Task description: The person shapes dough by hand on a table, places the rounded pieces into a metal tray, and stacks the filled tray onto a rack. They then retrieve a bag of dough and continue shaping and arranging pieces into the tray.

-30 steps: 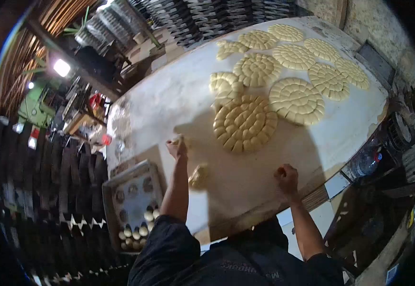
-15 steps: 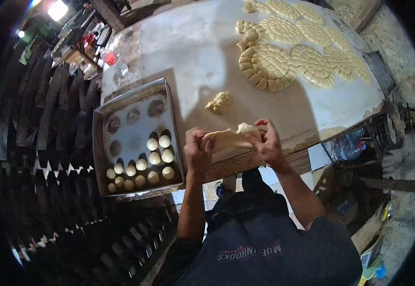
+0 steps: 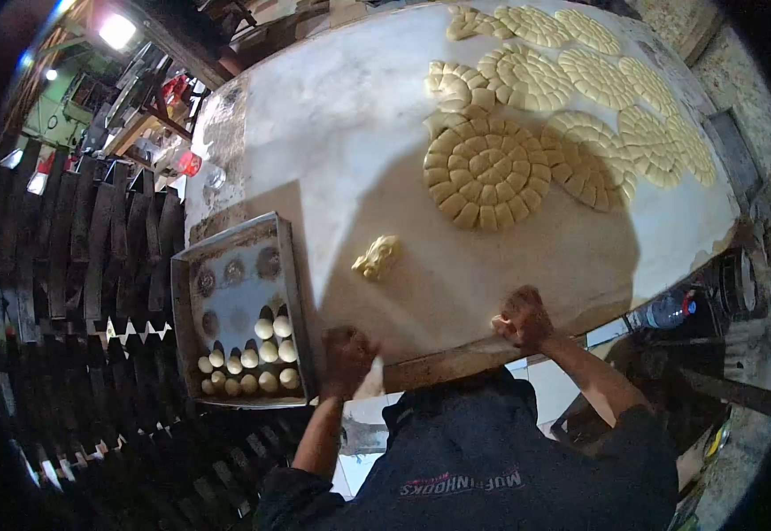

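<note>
My left hand point(image 3: 348, 361) is closed at the table's front edge, close to the tray's right side. A pale flap of dough point(image 3: 372, 380) hangs from it. Further right, my right hand point(image 3: 527, 319) is held as a fist low over the table, with a small pale bit of dough showing at its fingers. The two hands are well apart, and motion blurs them somewhat. A twisted lump of dough point(image 3: 377, 257) lies on the tabletop ahead of my left hand. Beyond my right hand is a large flat round of scored dough point(image 3: 488, 173).
A metal tray point(image 3: 300, 301) at the left holds several dough balls point(image 3: 268, 351). More scored dough rounds point(image 3: 527, 78) cover the table's far right. A red-lidded jar point(image 3: 192, 164) stands at the left edge. A plastic bottle point(image 3: 666, 311) sits below the right edge.
The hands have moved apart and down towards the table's front edge. The dough that was stretched between them is no longer plainly visible there. The camera view has shifted.
</note>
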`<state>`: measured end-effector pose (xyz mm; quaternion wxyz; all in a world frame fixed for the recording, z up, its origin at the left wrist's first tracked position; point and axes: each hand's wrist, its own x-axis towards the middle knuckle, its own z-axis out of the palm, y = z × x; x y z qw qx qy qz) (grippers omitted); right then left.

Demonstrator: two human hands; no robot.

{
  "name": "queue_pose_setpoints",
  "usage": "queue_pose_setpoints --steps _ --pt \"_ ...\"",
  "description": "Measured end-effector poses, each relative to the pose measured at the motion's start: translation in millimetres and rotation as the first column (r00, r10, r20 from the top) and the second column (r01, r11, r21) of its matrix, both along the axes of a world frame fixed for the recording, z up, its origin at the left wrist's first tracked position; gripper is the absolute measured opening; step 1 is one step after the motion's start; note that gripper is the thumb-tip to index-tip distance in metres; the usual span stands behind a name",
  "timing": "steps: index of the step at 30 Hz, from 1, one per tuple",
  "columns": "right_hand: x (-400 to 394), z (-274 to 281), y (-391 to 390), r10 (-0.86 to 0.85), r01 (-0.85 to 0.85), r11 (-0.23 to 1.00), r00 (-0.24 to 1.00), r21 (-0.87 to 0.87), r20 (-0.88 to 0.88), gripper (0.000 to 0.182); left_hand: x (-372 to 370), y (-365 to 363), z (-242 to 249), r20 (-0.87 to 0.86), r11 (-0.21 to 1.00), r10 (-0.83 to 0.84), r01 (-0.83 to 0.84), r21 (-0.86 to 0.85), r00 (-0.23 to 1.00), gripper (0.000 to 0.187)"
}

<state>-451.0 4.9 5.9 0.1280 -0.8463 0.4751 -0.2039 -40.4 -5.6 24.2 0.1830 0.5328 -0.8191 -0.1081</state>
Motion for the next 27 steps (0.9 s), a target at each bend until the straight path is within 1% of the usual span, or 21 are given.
queue_pose_setpoints --steps 1,2,3,5,6,7,8,9,10,12,13,15,16,17,19,21,23,24,25,26,27 --pt "-5 -5 -18 0.008 -0.008 1.0 1.0 0.007 0.007 0.032 -10 -15 13 0.088 0.998 0.056 -0.058 0.027 0.995 0.022" --pt "-3 -8 -44 -0.006 0.004 0.999 0.999 -0.053 -0.034 0.032 -20 -36 16 -0.001 0.988 0.147 -0.147 -0.034 0.989 0.02" --pt "6 -12 -62 -0.019 0.011 0.994 0.997 -0.112 -0.072 0.032 -36 -50 17 0.009 0.987 0.16 -0.16 -0.026 0.987 0.02" --pt "49 -25 -73 -0.02 0.02 0.999 0.999 -0.031 0.026 0.032 -85 -62 32 -0.285 0.958 0.279 -0.246 0.149 0.917 0.017" --pt "71 -27 -75 -0.039 0.035 0.999 0.993 0.032 0.109 0.032 -103 -57 36 -0.309 0.971 0.22 -0.176 0.163 0.925 0.013" --pt "91 -26 -66 0.033 -0.032 0.999 0.996 -0.018 0.08 0.034 -109 -49 16 -0.326 0.949 0.237 -0.146 0.28 0.915 0.015" --pt "104 -25 -49 0.105 -0.101 0.992 0.993 -0.075 0.046 0.035 -115 -30 -11 -0.317 0.983 0.157 -0.119 0.138 0.935 0.012" --pt "100 -18 -29 0.221 -0.219 0.975 0.971 -0.028 0.097 0.036 -100 1 -58 -0.155 0.987 0.085 -0.062 0.147 0.984 0.014" --pt "87 -11 -16 0.331 -0.336 0.942 0.932 0.007 0.148 0.037 -86 29 -59 0.162 0.999 -0.03 0.033 -0.014 0.986 0.024" --pt "42 -10 -20 0.55 -0.552 0.834 0.831 0.001 0.081 0.035 -38 53 -64 0.043 0.99 -0.115 0.111 0.092 0.992 0.035" --pt "28 -11 -37 0.563 -0.563 0.826 0.823 -0.024 0.073 0.035 -4 43 -95 -0.018 0.994 0.023 -0.021 0.109 1.0 0.032" --pt "11 -10 -76 0.379 -0.372 0.925 0.918 0.078 -0.115 0.035 35 16 -144 -0.205 0.937 0.31 -0.262 0.23 0.928 0.027" --pt "22 -1 -98 0.277 -0.288 0.952 0.954 -0.1 -0.111 0.036 41 -2 -161 -0.319 0.876 0.458 -0.358 0.324 0.83 0.024" --pt "41 -3 -108 0.284 -0.298 0.947 0.951 -0.119 -0.119 0.036 18 -41 -133 -0.36 0.909 0.413 -0.352 0.224 0.837 0.021" --pt "80 -9 -110 0.214 -0.214 0.967 0.977 -0.141 -0.017 0.033 -57 -87 -44 -0.229 0.92 0.366 -0.388 -0.058 0.902 0.018" --pt "109 -7 -90 0.165 -0.158 0.982 0.984 -0.101 0.061 0.03 -93 -69 -23 -0.293 0.916 0.388 -0.401 0.016 0.874 0.021" --pt "105 -5 -66 0.137 -0.131 0.989 0.985 -0.062 0.105 0.028 -103 -32 12 -0.234 0.973 0.23 -0.231 0.021 0.945 0.019" --pt "83 -3 -59 0.3 -0.301 0.954 0.944 -0.012 0.134 0.027 -79 -12 -10 -0.134 0.997 0.049 -0.057 -0.056 0.99 0.019" --pt "59 -6 -59 0.453 -0.464 0.885 0.876 0.037 0.168 0.026 -53 -8 -19 -0.137 0.996 0.057 -0.066 -0.063 0.989 0.019" --pt "33 -13 -72 0.484 -0.492 0.855 0.871 0.163 0.087 0.027 -25 0 -26 0.052 0.995 0.029 -0.024 -0.098 0.998 0.017" --pt "29 -12 -86 0.403 -0.406 0.893 0.913 0.194 0.06 0.027 -1 8 -36 0.24 0.993 0.006 0.022 -0.117 0.971 0.015"
